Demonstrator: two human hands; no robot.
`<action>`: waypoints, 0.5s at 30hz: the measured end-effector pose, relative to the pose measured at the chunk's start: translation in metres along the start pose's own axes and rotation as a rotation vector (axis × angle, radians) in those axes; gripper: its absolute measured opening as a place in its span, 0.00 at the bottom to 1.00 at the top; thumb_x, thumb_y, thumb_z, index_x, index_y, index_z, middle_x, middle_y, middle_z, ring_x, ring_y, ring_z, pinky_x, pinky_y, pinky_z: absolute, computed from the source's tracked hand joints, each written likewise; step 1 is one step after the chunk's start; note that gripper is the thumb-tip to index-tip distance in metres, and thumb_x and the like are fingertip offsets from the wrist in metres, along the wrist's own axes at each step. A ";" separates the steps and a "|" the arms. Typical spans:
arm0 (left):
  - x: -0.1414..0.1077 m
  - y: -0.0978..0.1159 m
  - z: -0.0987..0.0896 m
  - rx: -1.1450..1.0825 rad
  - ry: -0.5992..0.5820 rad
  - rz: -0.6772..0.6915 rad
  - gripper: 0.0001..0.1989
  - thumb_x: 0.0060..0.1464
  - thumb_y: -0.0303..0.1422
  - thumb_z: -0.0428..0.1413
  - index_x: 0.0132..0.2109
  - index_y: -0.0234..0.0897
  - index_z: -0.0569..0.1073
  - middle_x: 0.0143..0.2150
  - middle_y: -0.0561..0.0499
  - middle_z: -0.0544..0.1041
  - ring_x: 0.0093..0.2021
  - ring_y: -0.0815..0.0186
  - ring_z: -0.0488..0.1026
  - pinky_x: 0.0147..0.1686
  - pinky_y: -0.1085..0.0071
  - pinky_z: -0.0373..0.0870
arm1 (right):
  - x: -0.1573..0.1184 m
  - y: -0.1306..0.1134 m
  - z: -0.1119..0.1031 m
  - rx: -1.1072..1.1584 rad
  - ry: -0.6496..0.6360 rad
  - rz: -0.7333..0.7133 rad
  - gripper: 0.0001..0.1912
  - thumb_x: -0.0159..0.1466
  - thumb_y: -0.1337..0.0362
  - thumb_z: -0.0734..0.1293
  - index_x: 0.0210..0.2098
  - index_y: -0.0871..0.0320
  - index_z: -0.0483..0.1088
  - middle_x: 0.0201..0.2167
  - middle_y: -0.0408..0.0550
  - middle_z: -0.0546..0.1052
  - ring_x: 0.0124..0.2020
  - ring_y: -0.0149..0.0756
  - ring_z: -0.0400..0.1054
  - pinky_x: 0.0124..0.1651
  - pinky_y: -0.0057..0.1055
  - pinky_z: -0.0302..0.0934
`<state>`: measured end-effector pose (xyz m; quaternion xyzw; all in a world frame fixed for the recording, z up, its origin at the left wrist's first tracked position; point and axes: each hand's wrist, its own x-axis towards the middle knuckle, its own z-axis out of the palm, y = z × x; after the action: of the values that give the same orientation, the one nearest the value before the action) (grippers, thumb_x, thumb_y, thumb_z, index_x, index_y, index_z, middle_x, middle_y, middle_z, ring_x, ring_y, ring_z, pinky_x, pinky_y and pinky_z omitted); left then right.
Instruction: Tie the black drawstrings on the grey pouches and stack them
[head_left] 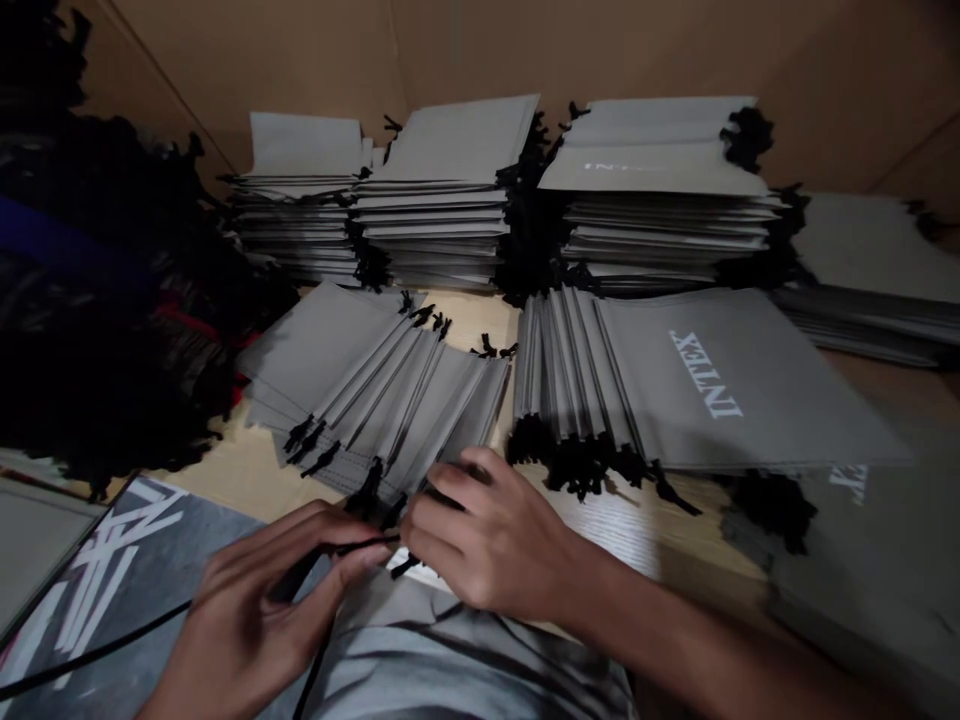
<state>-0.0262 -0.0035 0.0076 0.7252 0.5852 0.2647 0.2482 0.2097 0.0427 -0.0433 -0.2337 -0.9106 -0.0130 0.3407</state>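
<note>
My left hand (262,590) is closed, pinching a black cord (375,542) between thumb and forefinger. The cord runs from that pinch to the curled fingertips of my right hand (480,535), which is closed at its other side. Part of what my right fingers grip is hidden. Just beyond both hands lies a fanned row of grey drawstring pouches (420,400), with short black knotted cord ends at their corners. My right hand touches or overlaps the near edge of this row. A longer black cord (112,650) trails from my left hand to the lower left.
A second fanned row of grey pouches printed INTEX (697,370) lies to the right. Tall stacks of grey pouches (435,220) stand along the brown back wall (465,50). A dark heap of black cords (112,370) rises at the left. More pouches (877,560) lie at the lower right.
</note>
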 end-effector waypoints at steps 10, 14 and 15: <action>0.006 0.016 -0.009 -0.258 0.319 -0.284 0.18 0.69 0.50 0.59 0.50 0.45 0.86 0.34 0.52 0.85 0.33 0.63 0.79 0.36 0.73 0.78 | -0.006 0.001 -0.014 0.229 0.039 0.168 0.10 0.76 0.61 0.68 0.52 0.58 0.76 0.45 0.51 0.83 0.48 0.43 0.68 0.51 0.42 0.62; -0.002 0.009 -0.003 -0.265 0.292 -0.260 0.22 0.66 0.53 0.59 0.52 0.43 0.85 0.36 0.50 0.87 0.31 0.61 0.81 0.31 0.73 0.79 | -0.008 0.000 -0.021 0.389 0.034 0.240 0.10 0.73 0.69 0.63 0.48 0.57 0.75 0.44 0.50 0.81 0.46 0.44 0.68 0.51 0.45 0.62; -0.004 0.006 -0.001 -0.266 0.286 -0.252 0.22 0.66 0.54 0.59 0.53 0.44 0.85 0.38 0.49 0.88 0.32 0.60 0.82 0.30 0.74 0.80 | -0.009 0.000 -0.021 0.406 0.042 0.259 0.11 0.72 0.70 0.62 0.47 0.56 0.75 0.43 0.50 0.81 0.46 0.44 0.69 0.50 0.44 0.61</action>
<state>-0.0236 -0.0088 0.0122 0.5623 0.6604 0.4065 0.2872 0.2287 0.0353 -0.0327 -0.2750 -0.8496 0.2094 0.3984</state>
